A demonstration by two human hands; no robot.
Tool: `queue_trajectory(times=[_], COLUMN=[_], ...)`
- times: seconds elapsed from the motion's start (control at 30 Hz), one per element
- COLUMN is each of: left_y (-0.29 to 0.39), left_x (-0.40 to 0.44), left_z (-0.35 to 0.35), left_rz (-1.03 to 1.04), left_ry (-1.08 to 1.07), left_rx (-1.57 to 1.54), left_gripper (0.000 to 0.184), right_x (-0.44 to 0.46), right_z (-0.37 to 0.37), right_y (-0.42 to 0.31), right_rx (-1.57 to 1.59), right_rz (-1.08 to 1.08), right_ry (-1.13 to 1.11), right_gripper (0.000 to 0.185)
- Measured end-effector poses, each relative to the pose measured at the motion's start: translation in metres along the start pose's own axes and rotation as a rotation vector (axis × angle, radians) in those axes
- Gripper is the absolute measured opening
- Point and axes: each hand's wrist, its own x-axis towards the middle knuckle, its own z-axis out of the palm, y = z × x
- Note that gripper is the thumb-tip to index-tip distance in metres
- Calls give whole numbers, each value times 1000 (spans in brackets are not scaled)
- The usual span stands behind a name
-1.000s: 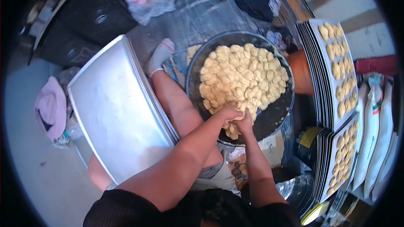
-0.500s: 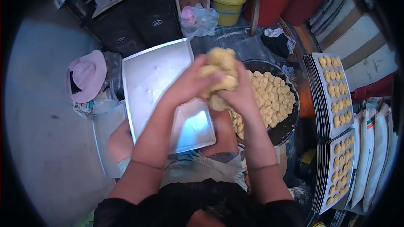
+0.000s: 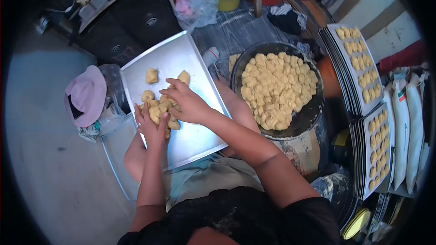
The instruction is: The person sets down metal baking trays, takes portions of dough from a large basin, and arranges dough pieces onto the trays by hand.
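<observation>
L hand (image 3: pixel 152 126) & R hand (image 3: pixel 193 105) part-open, fingers spread round clumped dough pcs (image 3: pixel 156 112) on tray (image 3: pixel 200 138) across lap (image 3: pixel 209 174); firm hold on any pc hard to tell, fingers hide it. Pressing too hard could stick pcs together; uneven push might tip tray.
</observation>
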Motion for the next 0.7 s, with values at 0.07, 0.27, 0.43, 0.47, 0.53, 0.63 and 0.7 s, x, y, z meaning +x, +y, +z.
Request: queue_trajectory(times=[0.07,0.27,0.43,0.47,0.53,0.63,0.7], left_y=[-11,-14,-17,-21,-30,-42,-33], left_x=[-7,-10,-12,-16,-21,-28,-24], left_z=[19,32,29,36,45,40,33], left_rz=[176,186,34,-5,-40,-36,-67], left_ry=[127,114,0,16,12,-41,-24], left_rx=[-74,-324,-296,-395,-552,-728,-543], left_gripper=[77,67,74,77,81,84,87], right_x=[-6,-7,-29,-40,-51,-38,-60], right_z=[2,-91,-115,-102,-89,-106,-113], right_y=[8,37,271,317,356,348,357], right_rx=[21,177,-407,-537,-793,-770,-732], right_rz=[-59,289,459,360,22,418,234], right_ry=[25,-92,99,96,185,-650,-484], right_gripper=[46,27,30,32,32,31,32])
